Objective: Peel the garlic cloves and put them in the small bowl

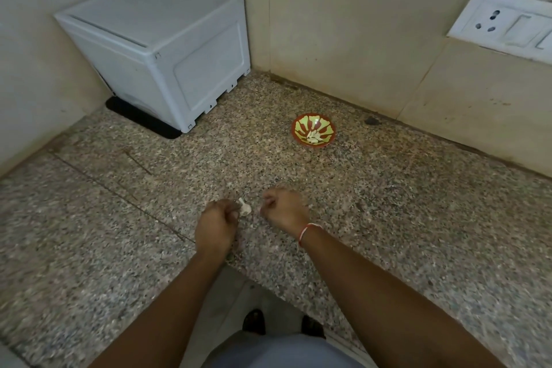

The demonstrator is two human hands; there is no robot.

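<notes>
A small bowl (313,130) with a red rim and a yellow-green pattern stands on the speckled stone counter (388,203), near the back wall. A few pale peeled garlic cloves (314,136) lie in it. My left hand (217,224) pinches a whitish garlic piece (244,207) with papery skin at its fingertips, above the counter's front. My right hand (285,208), with a red-and-white thread on the wrist, is curled just right of the garlic, fingers closed; whether it holds a bit of skin is hidden.
A white plastic box (161,48) stands in the back left corner on a black mat (140,119). A wall socket plate (504,24) is at the upper right. The counter's front edge runs under my forearms, with my feet on the floor below.
</notes>
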